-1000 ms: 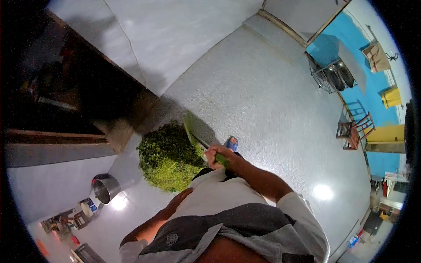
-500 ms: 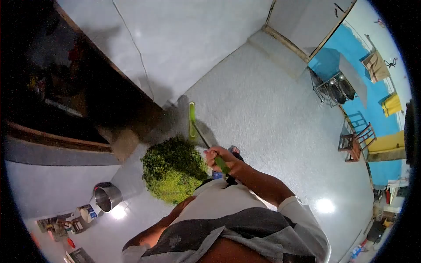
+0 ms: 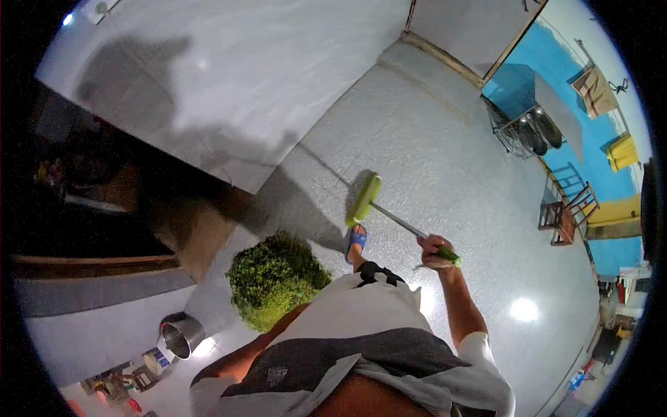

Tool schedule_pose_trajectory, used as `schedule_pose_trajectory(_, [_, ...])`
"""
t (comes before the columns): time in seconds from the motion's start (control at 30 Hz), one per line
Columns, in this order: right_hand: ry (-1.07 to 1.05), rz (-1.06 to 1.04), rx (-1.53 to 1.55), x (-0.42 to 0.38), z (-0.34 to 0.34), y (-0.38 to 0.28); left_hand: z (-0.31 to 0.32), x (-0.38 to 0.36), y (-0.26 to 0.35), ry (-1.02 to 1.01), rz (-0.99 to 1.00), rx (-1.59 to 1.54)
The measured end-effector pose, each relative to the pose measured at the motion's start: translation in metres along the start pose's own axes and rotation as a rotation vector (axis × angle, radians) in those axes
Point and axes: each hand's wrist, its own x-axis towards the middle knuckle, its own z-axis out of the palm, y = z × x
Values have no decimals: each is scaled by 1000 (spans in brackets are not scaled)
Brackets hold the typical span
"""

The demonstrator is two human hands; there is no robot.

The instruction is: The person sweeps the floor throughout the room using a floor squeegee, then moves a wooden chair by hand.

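Note:
My right hand [image 3: 435, 251] is closed round the upper handle of a long-handled mop, near its green grip end. The mop's long, narrow green head [image 3: 364, 199] is down on the grey floor, just ahead of my foot in a blue slipper [image 3: 357, 238]. Left of my body lies a big rounded heap of green leafy plants [image 3: 278, 278]. My left forearm [image 3: 267, 335] runs down beside the white and grey shirt; the left hand itself is hidden.
A metal pot [image 3: 183, 336] and a white tub [image 3: 155, 360] stand at lower left. To the left is a dark doorway [image 3: 139, 201] beside a white wall [image 3: 278, 69]. On the right are a wooden chair [image 3: 561, 219] and a rack with dark shoes [image 3: 533, 133].
The mop head has swung right, away from the heap and the wall corner. My right hand has moved right and outward with the handle. The blue slipper has come into clearer view.

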Motion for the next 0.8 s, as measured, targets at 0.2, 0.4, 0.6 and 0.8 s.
schedule_pose_trajectory(0.2, [367, -246, -268, -1, 22, -6, -38, 50, 11, -29, 9, 33])
schedule_pose_trajectory(0.4, [540, -374, -291, 95, 92, 51, -66, 76, 19, -16, -11, 56])
schedule_pose_trajectory(0.6, [567, -191, -620, 146, 125, 76, -98, 84, 32, 22, -16, 56])
schedule_pose_trajectory(0.8, [202, 132, -515, 230, 144, 89, -157, 98, 51, 14, 30, 122])
